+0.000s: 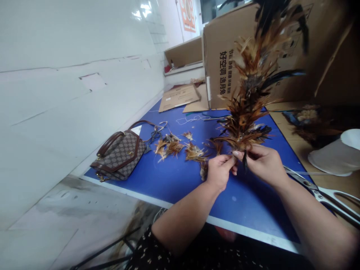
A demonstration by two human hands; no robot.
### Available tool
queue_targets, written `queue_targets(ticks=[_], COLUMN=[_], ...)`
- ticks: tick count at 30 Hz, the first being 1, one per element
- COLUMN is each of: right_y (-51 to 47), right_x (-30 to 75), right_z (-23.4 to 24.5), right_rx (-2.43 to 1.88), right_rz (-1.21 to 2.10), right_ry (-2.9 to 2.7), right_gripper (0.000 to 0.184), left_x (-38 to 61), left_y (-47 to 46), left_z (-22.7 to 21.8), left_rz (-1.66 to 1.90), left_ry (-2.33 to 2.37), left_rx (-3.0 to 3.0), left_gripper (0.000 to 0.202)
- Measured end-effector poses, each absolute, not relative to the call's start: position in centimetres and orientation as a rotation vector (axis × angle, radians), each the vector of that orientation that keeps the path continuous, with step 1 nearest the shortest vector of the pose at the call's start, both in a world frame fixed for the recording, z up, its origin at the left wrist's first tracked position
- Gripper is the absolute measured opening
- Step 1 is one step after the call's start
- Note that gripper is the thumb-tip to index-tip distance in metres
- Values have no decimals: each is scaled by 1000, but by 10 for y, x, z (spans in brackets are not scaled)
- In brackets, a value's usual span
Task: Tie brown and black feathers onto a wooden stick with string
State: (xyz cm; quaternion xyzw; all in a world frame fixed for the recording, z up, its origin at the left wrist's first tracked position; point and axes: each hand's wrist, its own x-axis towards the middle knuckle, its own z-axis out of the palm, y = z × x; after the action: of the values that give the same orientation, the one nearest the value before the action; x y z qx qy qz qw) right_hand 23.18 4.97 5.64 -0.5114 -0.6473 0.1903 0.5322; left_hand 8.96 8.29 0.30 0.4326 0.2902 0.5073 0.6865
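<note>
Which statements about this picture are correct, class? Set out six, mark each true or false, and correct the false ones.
1. The left hand and right hand meet at the feather bundle's lower end. True.
2. The handbag is right of the bundle in the picture. False: it is left.
3. Loose feather tufts lie on the tabletop. True.
4. The tabletop is red. False: it is blue.
5. The right hand holds the scissors. False: neither hand does.
6. A cardboard box stands behind the bundle. True.

Feather bundle, right of centre, is mixed orange-brown and black. Blue tabletop is edged in white. Handbag, left, is patterned grey-beige, trimmed brown. Black sleeve, bottom, is flecked with white.
</note>
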Motion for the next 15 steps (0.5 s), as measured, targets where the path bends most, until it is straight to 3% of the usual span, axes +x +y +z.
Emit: queue_targets(ticks=[15], right_y=[51], right_x=[236], right_z=[51], right_rx=[-1229], right_rz=[499], right_ry=[-1519], right_gripper=[33], left_x=[91], left_y=[79], left_z=[3], left_rz=[1158], left_ry=[693], left_rx=[979], left_gripper=[38])
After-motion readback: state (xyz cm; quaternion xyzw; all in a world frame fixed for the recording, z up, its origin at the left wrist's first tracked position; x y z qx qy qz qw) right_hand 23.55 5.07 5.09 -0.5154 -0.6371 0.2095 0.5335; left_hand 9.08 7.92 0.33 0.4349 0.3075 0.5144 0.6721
